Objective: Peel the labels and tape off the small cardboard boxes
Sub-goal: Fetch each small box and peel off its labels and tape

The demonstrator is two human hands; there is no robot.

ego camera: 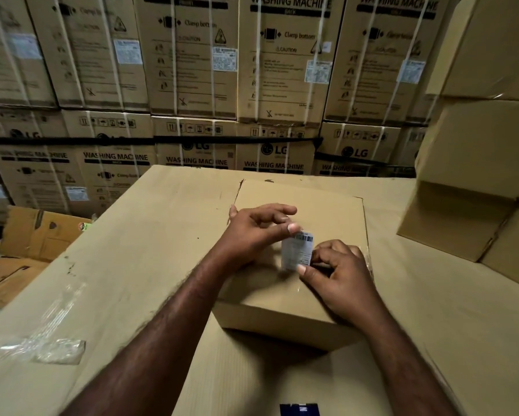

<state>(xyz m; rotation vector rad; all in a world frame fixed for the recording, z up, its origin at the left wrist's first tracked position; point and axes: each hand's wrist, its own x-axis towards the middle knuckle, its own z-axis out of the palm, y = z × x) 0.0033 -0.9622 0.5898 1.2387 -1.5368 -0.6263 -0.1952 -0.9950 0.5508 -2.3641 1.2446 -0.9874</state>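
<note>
The person is working on the label (297,250), a white slip with a barcode along its far edge. It sits over the near-right part of the small box's (297,199) top face. The small box itself lies flat on a large carton (132,250) that serves as the work surface.

The left hand (252,232) has its grip closed on the label's far-left corner, thumb and forefinger pinched together and the other fingers loosely spread above the box. The right hand (339,274) pinches the label's near edge between thumb and forefinger, with its heel resting toward the box's near-right corner. The label looks raised off the cardboard, but whether any of it remains stuck cannot be told.

To do this step well, the pull should probably stay low and slow, folding the label back over itself toward the box's near side instead of lifting it straight up. That way the cardboard's top layer is less likely to tear away with it. The heel of one hand pressing on the box would stop it from sliding. Both pinches should sit close to the line where the label leaves the box, so the paper does not rip.

Clear tape (369,259) glints along the box's right edge and appears not yet removed. Beyond the box stand stacked washing-machine cartons (282,70), and to its right are plain boxes (477,175).
</note>
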